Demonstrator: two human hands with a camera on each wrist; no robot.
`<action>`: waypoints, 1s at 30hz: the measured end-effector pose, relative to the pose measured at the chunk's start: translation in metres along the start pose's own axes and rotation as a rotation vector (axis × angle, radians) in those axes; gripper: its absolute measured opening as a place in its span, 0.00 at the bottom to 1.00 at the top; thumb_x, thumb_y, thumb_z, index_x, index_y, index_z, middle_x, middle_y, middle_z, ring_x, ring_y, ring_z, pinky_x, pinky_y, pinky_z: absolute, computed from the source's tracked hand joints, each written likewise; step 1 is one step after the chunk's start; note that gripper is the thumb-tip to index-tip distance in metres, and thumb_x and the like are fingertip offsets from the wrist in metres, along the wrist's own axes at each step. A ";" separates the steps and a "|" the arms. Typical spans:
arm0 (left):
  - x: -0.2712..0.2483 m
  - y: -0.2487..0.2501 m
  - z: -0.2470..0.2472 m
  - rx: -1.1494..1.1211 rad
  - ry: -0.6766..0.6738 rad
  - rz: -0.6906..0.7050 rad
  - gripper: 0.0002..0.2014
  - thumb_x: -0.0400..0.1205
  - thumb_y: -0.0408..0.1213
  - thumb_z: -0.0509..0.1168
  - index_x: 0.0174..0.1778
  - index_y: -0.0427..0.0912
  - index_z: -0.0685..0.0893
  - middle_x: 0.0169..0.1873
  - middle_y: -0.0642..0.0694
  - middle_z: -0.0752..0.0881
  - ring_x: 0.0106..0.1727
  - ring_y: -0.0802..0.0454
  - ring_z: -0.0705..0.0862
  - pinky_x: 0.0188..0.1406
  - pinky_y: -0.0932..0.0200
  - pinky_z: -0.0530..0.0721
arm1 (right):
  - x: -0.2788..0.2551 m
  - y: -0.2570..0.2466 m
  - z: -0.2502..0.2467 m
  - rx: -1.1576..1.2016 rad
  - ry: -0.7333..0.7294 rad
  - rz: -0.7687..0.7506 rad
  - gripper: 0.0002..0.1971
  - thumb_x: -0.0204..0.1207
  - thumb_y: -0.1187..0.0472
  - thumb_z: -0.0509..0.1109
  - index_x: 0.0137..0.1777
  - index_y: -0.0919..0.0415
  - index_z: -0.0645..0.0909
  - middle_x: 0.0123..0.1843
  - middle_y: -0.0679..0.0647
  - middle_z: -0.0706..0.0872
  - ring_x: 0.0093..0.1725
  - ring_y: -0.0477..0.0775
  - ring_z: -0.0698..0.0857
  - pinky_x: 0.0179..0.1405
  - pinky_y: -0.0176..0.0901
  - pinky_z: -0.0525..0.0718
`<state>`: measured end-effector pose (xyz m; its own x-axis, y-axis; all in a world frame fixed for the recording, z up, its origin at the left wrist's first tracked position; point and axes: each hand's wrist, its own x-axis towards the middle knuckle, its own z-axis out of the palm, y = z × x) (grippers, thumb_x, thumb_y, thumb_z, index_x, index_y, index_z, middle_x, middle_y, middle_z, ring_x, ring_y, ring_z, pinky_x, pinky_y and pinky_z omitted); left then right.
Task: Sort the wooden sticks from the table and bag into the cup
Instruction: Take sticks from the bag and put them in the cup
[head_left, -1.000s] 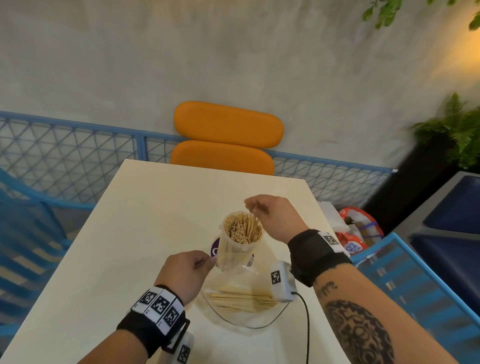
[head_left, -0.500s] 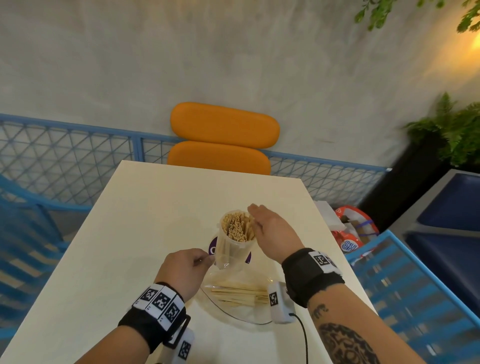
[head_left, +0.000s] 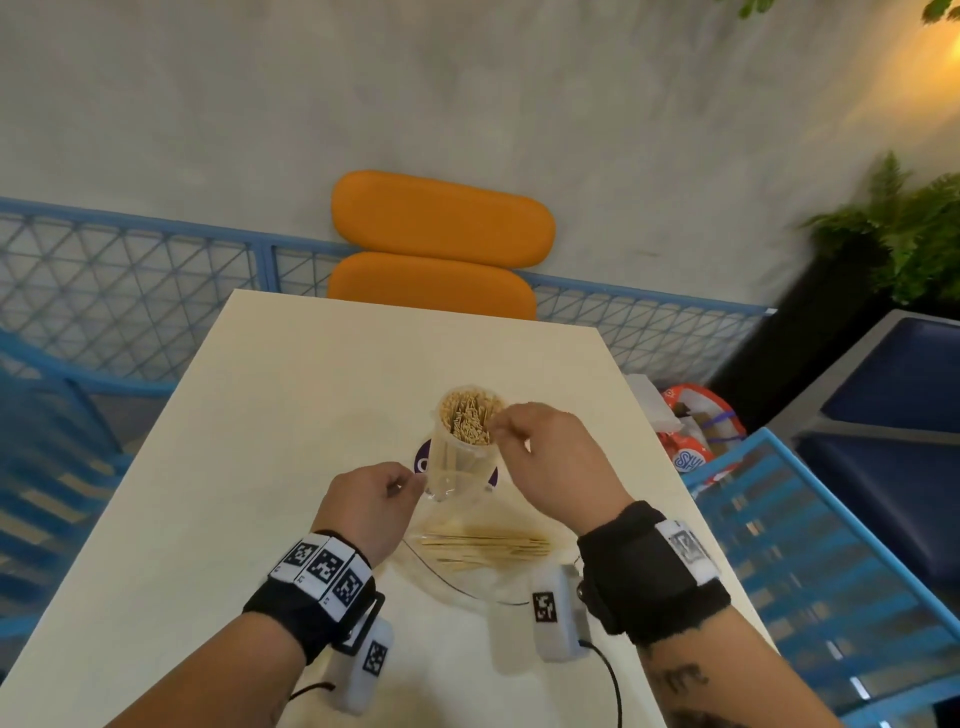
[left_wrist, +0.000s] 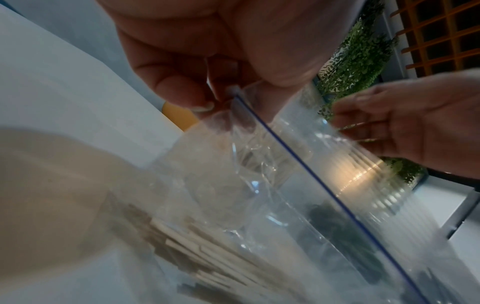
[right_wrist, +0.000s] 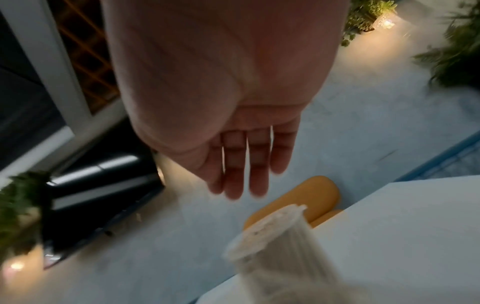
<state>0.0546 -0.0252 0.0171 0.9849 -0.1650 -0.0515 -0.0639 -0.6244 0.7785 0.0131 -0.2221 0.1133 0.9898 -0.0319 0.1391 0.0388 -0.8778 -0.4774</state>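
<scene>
A clear plastic cup (head_left: 462, 452) packed with upright wooden sticks (head_left: 470, 423) stands mid-table, leaning a little. In front of it lies a clear zip bag (head_left: 467, 577) with several loose sticks (head_left: 488, 548) inside. My left hand (head_left: 410, 480) pinches the bag's corner just left of the cup's base; in the left wrist view the left hand (left_wrist: 226, 92) holds the bag's blue zip line (left_wrist: 311, 174) above the bagged sticks (left_wrist: 207, 257). My right hand (head_left: 511, 431) hovers at the cup's right rim holding nothing. In the right wrist view its fingers (right_wrist: 246, 164) are straight above the cup (right_wrist: 280, 246).
The cream table (head_left: 260, 467) has an orange chair (head_left: 441, 249) at its far end. Blue mesh railing (head_left: 130, 291) runs behind it, and a blue chair (head_left: 831, 545) stands at the right. A purple round mat (head_left: 423, 457) lies under the cup. Bags (head_left: 696, 431) sit on the floor at the right.
One second ago my right hand held sticks over the cup's mouth. Those sticks are now in the cup and the hand has opened beside the rim. My left hand kept its pinch.
</scene>
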 end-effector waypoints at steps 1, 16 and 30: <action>0.000 0.000 0.001 0.007 0.008 0.005 0.17 0.84 0.53 0.66 0.28 0.59 0.80 0.23 0.57 0.80 0.32 0.62 0.79 0.34 0.62 0.73 | -0.009 -0.009 0.001 0.027 -0.038 0.001 0.13 0.82 0.60 0.64 0.59 0.50 0.88 0.56 0.47 0.91 0.54 0.45 0.86 0.54 0.33 0.79; -0.001 -0.005 0.009 0.078 -0.037 0.053 0.17 0.84 0.56 0.65 0.30 0.57 0.81 0.24 0.57 0.78 0.32 0.62 0.77 0.36 0.61 0.74 | -0.010 0.025 0.100 -0.427 -0.580 0.206 0.11 0.81 0.64 0.68 0.60 0.64 0.86 0.58 0.62 0.87 0.58 0.64 0.86 0.62 0.53 0.85; -0.001 -0.002 0.002 0.074 -0.031 0.020 0.13 0.84 0.55 0.65 0.38 0.54 0.88 0.31 0.55 0.87 0.38 0.59 0.84 0.43 0.59 0.83 | -0.027 0.024 0.073 -0.466 -0.458 0.076 0.10 0.79 0.65 0.63 0.55 0.60 0.85 0.54 0.59 0.86 0.54 0.62 0.84 0.54 0.52 0.84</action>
<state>0.0530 -0.0251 0.0139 0.9779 -0.2011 -0.0566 -0.0966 -0.6755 0.7310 -0.0031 -0.2068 0.0345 0.9496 0.0142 -0.3131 0.0047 -0.9995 -0.0311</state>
